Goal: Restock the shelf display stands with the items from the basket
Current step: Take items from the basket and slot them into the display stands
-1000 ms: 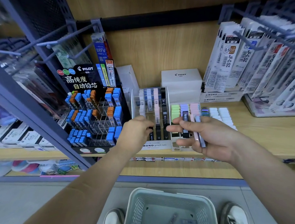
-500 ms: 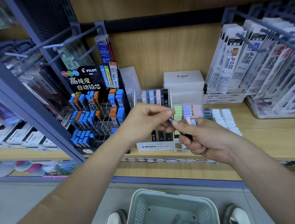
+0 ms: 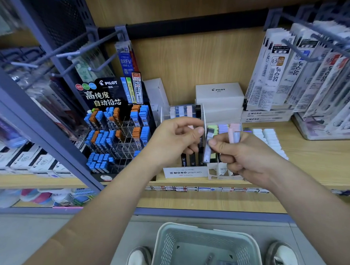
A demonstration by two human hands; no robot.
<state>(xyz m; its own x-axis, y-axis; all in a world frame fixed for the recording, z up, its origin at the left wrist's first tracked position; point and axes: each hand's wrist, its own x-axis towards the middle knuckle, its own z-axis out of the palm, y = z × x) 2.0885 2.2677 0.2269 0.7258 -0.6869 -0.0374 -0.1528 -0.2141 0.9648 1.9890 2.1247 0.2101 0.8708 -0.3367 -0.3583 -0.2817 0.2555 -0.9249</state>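
Shelf matt wood-grain; basket perforated plastic; lead stand clear glossy acrylic.

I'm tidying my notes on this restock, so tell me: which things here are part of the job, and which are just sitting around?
In the job: lead cases in the right hand, left hand beside them, MONO stand, basket.
Just lying about: Pilot lead display, hanging refill packs, white Pilot box.

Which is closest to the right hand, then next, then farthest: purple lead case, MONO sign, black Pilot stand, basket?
1. purple lead case: pinched in the right hand.
2. MONO sign: just below, shelf front.
3. black Pilot stand: farther left.
4. basket: on the floor, farthest.
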